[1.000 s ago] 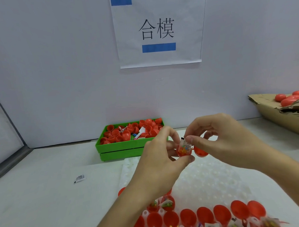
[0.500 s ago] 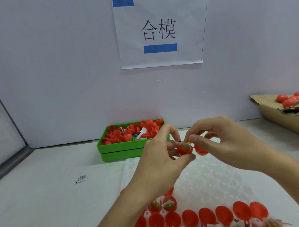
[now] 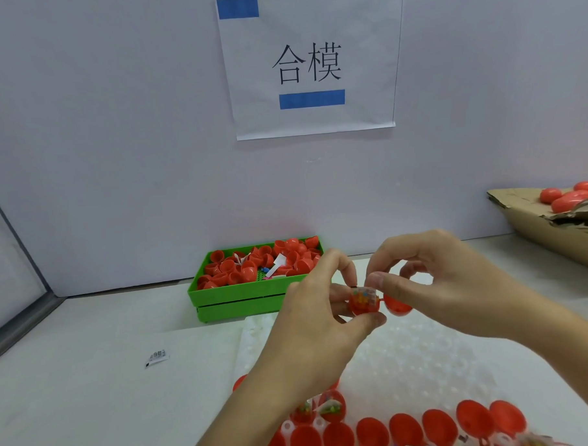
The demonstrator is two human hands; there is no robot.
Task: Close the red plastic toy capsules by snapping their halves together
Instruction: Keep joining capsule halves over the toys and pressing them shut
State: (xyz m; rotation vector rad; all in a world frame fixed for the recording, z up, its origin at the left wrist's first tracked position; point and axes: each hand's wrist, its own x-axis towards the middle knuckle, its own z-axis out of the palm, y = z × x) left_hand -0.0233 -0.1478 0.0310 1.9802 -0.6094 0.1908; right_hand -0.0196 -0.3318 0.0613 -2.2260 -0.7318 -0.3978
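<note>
We are holding a filled red capsule half (image 3: 363, 302) in our left hand (image 3: 318, 318), thumb below and curled fingers behind, pinching it above the white bubbled tray (image 3: 419, 355). A clear packet of small colourful pieces is sitting in it, poking out at the top. Our right hand (image 3: 447, 283) is pressing its thumb against the packet while its curled fingers are gripping the empty red half (image 3: 398, 307) just beside the filled one; the two halves look joined at the edge, though the thumb is hiding that spot. Open red halves (image 3: 406, 433) are lining the tray's near rows. A green bin (image 3: 242, 297) of loose red halves is sitting against the wall, and a cardboard box (image 3: 552, 231) with closed capsules is lying to the right.
</note>
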